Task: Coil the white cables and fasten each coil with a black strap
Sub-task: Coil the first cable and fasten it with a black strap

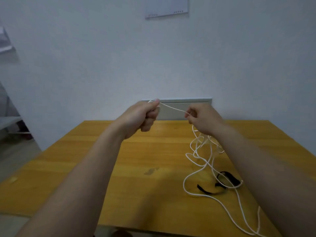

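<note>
A thin white cable (203,161) lies in loose tangled loops on the right half of the wooden table (153,151). My left hand (142,116) is raised above the table's far edge, fingers curled into a fist that grips one end of the cable. A taut stretch of cable (172,108) runs from it to my right hand (202,119), whose fingertips pinch the strand; the rest hangs down from that hand to the pile. Two black straps (228,177) (207,190) lie under the cable loops near the right front.
A pale wall stands close behind the table, with a grey panel (184,108) low on it behind my hands. The cable trails off the table's front right edge (253,231). Shelving (6,117) stands at the far left.
</note>
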`<state>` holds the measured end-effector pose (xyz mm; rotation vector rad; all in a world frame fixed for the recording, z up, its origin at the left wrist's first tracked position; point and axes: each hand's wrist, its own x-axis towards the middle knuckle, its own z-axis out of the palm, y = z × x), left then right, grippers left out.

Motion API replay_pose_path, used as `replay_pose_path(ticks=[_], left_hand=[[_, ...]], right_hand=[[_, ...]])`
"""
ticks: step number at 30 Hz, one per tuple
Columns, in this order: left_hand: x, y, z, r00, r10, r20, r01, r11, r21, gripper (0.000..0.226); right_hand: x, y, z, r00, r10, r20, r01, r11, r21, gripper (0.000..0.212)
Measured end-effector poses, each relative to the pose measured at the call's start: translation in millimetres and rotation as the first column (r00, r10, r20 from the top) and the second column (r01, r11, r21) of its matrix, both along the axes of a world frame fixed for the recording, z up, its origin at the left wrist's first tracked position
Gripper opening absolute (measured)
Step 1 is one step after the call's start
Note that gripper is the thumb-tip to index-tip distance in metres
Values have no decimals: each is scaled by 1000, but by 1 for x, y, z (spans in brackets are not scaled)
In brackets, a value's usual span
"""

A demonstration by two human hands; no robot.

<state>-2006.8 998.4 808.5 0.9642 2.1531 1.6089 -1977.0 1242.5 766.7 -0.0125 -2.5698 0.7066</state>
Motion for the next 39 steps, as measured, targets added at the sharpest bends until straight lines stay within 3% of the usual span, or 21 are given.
replay_pose_path(ticks=[6, 11, 14, 16, 19, 23, 25, 28, 30, 33, 37, 39], left_hand=[[13, 9, 21, 982, -23, 188, -44, 937, 346, 53], [23, 18, 39, 986, -62, 157, -38, 823, 566, 58], [30, 19, 55, 984, -81, 161, -64, 680, 731, 58], [29, 17, 64, 983, -79, 166, -95, 557, 825, 55], [23, 13, 68, 980, -26, 199, -168, 436, 884, 57], [16, 7, 63, 946, 67, 317, -324, 217, 921, 61], [11, 3, 57, 908, 134, 396, -412, 128, 902, 64], [2, -2, 39, 815, 281, 507, -544, 72, 836, 62], [-3, -2, 29, 758, 357, 545, -603, 67, 795, 58], [-3, 3, 19, 701, 491, 517, -651, 145, 745, 51], [-3, 17, 2, 650, 723, 236, -664, 387, 640, 27], [-3, 22, -8, 627, 778, 39, -667, 511, 542, 34]], right_hand=[[18, 3, 23, 990, -115, -80, 120, 991, 60, 10], [27, 7, 26, 979, -202, -26, 203, 969, 142, 24], [30, 12, 15, 962, -250, 109, 230, 959, 168, 32], [32, 19, 5, 954, -235, 185, 222, 971, 91, 31], [35, 23, -1, 953, -244, 180, 245, 969, 20, 27], [38, 26, -1, 932, -314, 181, 305, 949, 77, 16], [41, 29, -4, 926, -348, 150, 341, 937, 72, 29], [43, 31, -10, 918, -361, 165, 364, 931, 11, 53], [41, 33, -14, 914, -356, 192, 367, 930, -22, 49], [38, 31, -15, 932, -308, 193, 329, 940, -89, 44], [36, 16, -5, 982, -126, 138, 154, 964, -216, 51], [33, 10, 1, 988, -35, 150, 84, 939, -334, 57]])
